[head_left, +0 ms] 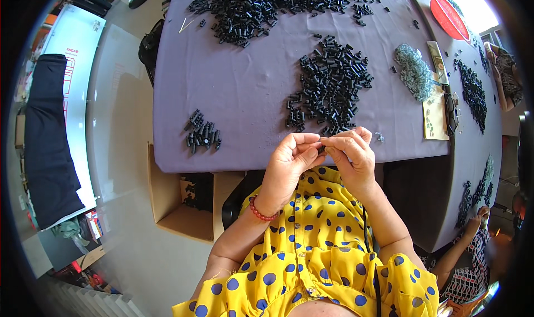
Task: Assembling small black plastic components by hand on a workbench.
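My left hand (289,164) and my right hand (351,155) meet at the table's front edge, fingertips pinched together. Between them shows a bit of a small black cylindrical part (321,149), mostly covered by the fingers. Just beyond my hands lies a pile of similar short black parts (334,83). Off to the left, a smaller group of black parts (202,132) rests on the purple tablecloth (245,94). A few tiny clear or silvery pieces (380,137) lie beside my right hand.
A big heap of black parts (245,11) covers the far side. To the right are a tangle of silvery pieces (414,72), a yellowish card (435,114), glasses (452,114) and a red basket (449,16). Below the table's left stands an open cardboard box (167,200). Other people sit at right.
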`<control>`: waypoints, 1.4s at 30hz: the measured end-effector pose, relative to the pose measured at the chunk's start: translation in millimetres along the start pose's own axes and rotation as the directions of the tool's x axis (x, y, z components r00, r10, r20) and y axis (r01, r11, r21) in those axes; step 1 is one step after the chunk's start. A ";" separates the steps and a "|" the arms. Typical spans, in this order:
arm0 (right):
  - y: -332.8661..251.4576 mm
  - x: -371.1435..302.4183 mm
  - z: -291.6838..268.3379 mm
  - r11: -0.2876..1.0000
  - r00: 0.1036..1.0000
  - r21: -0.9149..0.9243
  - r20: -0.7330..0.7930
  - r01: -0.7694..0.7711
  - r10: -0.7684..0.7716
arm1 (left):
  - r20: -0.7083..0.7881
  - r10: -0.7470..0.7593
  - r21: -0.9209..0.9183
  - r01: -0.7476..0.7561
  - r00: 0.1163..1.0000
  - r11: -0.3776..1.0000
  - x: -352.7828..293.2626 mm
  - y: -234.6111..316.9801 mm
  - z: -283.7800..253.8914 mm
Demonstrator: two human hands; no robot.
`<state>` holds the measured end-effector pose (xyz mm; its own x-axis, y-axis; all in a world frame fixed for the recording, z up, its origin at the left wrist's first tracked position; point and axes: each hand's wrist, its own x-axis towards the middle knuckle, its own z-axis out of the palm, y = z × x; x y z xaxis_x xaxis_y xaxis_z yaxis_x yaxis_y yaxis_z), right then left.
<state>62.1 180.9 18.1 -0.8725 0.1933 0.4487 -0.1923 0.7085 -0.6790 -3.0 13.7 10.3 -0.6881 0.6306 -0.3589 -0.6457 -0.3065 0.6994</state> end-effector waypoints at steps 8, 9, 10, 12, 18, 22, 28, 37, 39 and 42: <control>1.5 -4.2 1.3 0.996 0.996 -0.062 0.074 0.057 -0.053 | -0.007 -0.078 0.115 0.078 0.997 0.990 1.7 4.7 -5.9; -1.3 -3.8 0.2 0.996 0.996 -0.063 0.073 0.059 -0.054 | -0.006 -0.076 0.116 0.076 0.997 0.990 0.9 5.9 -6.1; -4.5 -3.4 -0.5 0.994 0.994 -0.089 0.095 0.057 -0.048 | -0.023 -0.070 0.096 0.072 0.997 0.993 1.1 7.0 -7.6; -7.8 -3.5 1.1 0.992 0.992 -0.116 0.118 0.055 -0.042 | -0.040 -0.064 0.076 0.067 0.997 0.995 2.5 7.6 -8.2; -2.9 -12.0 9.1 0.963 0.991 -0.239 0.091 0.122 -0.103 | -0.042 -0.095 -0.007 0.095 0.995 0.995 1.8 5.8 -5.6; -2.9 -13.6 7.8 0.970 0.990 -0.208 0.098 0.123 -0.104 | -0.005 -0.095 0.001 0.095 0.995 0.995 2.0 7.8 -3.7; -8.8 -8.8 3.7 0.957 0.989 -0.266 0.117 0.119 -0.091 | -0.016 -0.066 0.067 0.067 0.998 0.995 0.0 11.0 -3.2; -2.8 -10.0 4.4 0.946 0.980 -0.257 0.090 0.195 -0.178 | 0.054 -0.231 0.050 0.228 0.971 0.972 0.8 17.9 -3.1; -1.7 -11.1 4.7 0.950 0.978 -0.236 0.086 0.203 -0.188 | 0.066 -0.234 0.028 0.233 0.970 0.972 0.6 16.5 -2.9; -2.2 -11.8 4.9 0.958 0.977 -0.198 0.086 0.207 -0.193 | 0.103 -0.238 -0.022 0.241 0.966 0.970 2.1 14.4 -8.0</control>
<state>70.6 173.8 11.5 -0.8544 -0.0062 0.5196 -0.2754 0.8533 -0.4427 -16.5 4.9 14.6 -0.4772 0.7552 -0.4494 -0.7995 -0.1608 0.5787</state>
